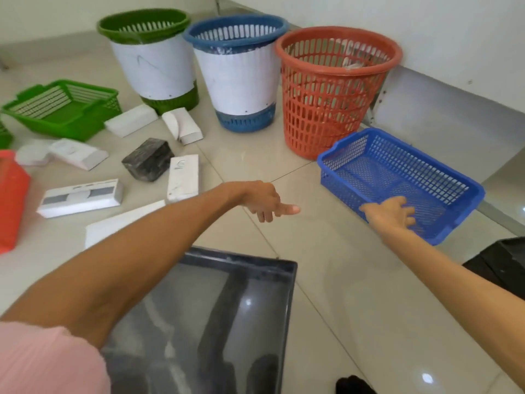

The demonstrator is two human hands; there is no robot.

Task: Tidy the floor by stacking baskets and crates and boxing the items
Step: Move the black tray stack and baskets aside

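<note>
Three tall baskets stand in a row at the back: a green basket (153,58), a blue basket (238,72) and an orange basket (335,89). A flat blue crate (403,180) lies on the floor at the right. My right hand (389,214) reaches over its near rim with fingers spread, touching the rim. My left hand (264,200) hovers above bare floor with the thumb out, holding nothing. A dark open box (216,317) sits just below my arms. Several white packets (183,177) and a black block (147,159) lie scattered at the left.
A green crate (62,109) lies at the far left, with an orange crate (11,200) at the left edge. A wall and grey skirting (443,109) run behind the baskets. A black object (502,265) sits at the right edge.
</note>
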